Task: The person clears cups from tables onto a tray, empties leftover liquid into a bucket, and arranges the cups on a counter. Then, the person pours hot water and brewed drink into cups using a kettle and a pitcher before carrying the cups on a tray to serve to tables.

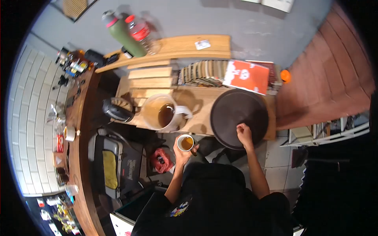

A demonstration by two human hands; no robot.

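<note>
In my left hand [180, 154] is a white mug [180, 138] with amber-brown liquid in it, held upright near the bench's front edge. My right hand [244, 135] is closed over the large dark round tray [236, 108], fingers curled together; whether anything is in them I cannot make out. Just beyond the mug, a big translucent plastic pitcher [152, 111] with a white handle stands on the wooden bench [200, 95], partly filled with brown liquid.
Behind the tray lie a row of books [204, 72] and an orange-red booklet [252, 77]. A raised wooden shelf [177, 45] carries a green bottle [125, 37] and a clear plastic bottle [142, 33]. A black kettle-like object [117, 109] sits left of the pitcher; a wooden counter [80, 157] runs along the left.
</note>
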